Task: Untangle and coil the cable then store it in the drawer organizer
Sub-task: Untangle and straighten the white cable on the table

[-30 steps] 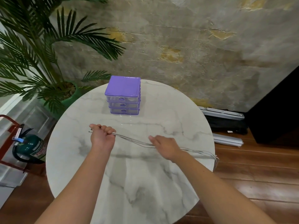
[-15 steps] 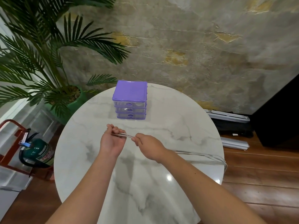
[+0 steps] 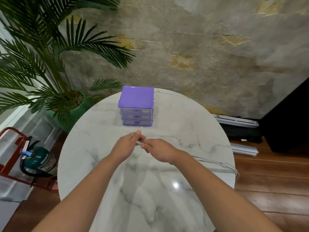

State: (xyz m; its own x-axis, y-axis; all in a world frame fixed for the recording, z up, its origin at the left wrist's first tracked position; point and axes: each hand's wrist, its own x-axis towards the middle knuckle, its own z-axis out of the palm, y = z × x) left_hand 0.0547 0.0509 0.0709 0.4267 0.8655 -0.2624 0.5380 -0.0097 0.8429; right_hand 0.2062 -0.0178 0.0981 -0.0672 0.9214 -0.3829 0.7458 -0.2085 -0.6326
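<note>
A thin white cable [image 3: 215, 163] lies in several strands across the round marble table [image 3: 184, 124], trailing from under my right wrist to the right edge, where it loops over. My left hand [image 3: 128, 146] and my right hand [image 3: 157, 149] meet at the table's middle, both pinching the cable's near end between them. The left hand's fingers look fairly straight around the strands. The purple drawer organizer [image 3: 136, 106] with three clear drawers, all closed, stands just beyond my hands.
A potted palm [image 3: 50, 72] in a green pot stands at the table's far left. A green cylinder in a red frame [image 3: 38, 161] sits on the floor to the left. Grey bars and a black bag [image 3: 237, 126] lie on the floor at right.
My right hand has slid left along the cable until it meets my left hand. The span of cable between the hands has shrunk to almost nothing.
</note>
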